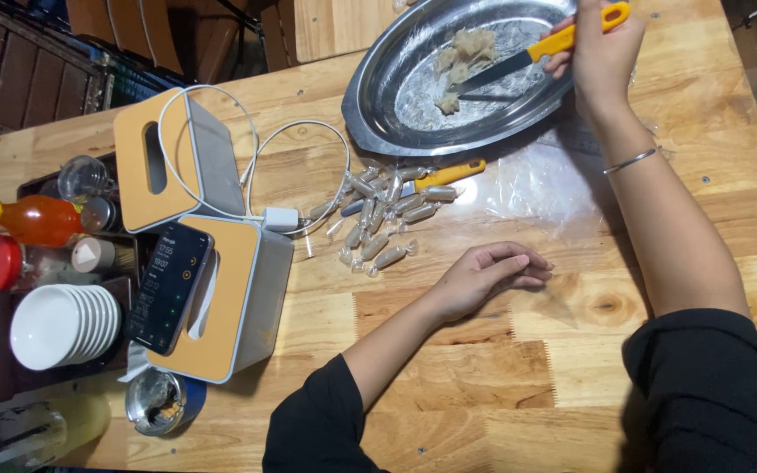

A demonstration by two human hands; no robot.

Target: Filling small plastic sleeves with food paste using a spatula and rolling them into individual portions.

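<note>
the yellow-handled knife (pixel 532 54) is clasped in the closed grip of the right hand (pixel 602 52), its blade just beyond over the pale lumps (pixel 462 54) in the metal tray (pixel 378 114), which could be nudged out if pushed hard, while the left hand (pixel 484 276) is rested loose and empty on the table (pixel 449 350).

left hand (pixel 484 276): flat, palm down, fingers loosely curled, empty | right hand (pixel 602 48): arm outstretched, fist closed around a handle
</note>
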